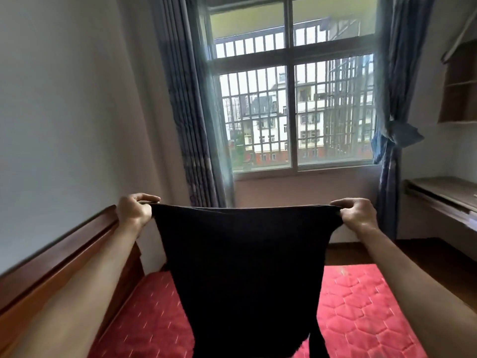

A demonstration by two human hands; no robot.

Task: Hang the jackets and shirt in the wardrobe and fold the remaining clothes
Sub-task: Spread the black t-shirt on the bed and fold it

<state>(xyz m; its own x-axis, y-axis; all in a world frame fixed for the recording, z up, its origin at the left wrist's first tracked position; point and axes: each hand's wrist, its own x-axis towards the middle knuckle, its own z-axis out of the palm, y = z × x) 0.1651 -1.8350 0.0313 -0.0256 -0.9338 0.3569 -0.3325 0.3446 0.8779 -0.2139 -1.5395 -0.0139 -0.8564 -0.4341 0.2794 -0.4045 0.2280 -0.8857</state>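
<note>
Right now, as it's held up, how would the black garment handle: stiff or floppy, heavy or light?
Likely floppy: the black garment sags between the left hand and right hand and narrows downward. Probably light: pinches at two corners carry it.

A person's left hand (134, 210) and right hand (357, 214) hold a black garment (245, 267) stretched by its top edge, arms out in front, fingers (144, 197) curled round the bunched corners; the cloth hangs down over a red quilted mattress (361, 306); a wooden bed frame (51, 267) runs along the left wall; ahead, a barred window (291, 112) flanked by blue curtains (191, 125) looks onto apartment blocks; a wooden tabletop (444, 192) stands at right
</note>
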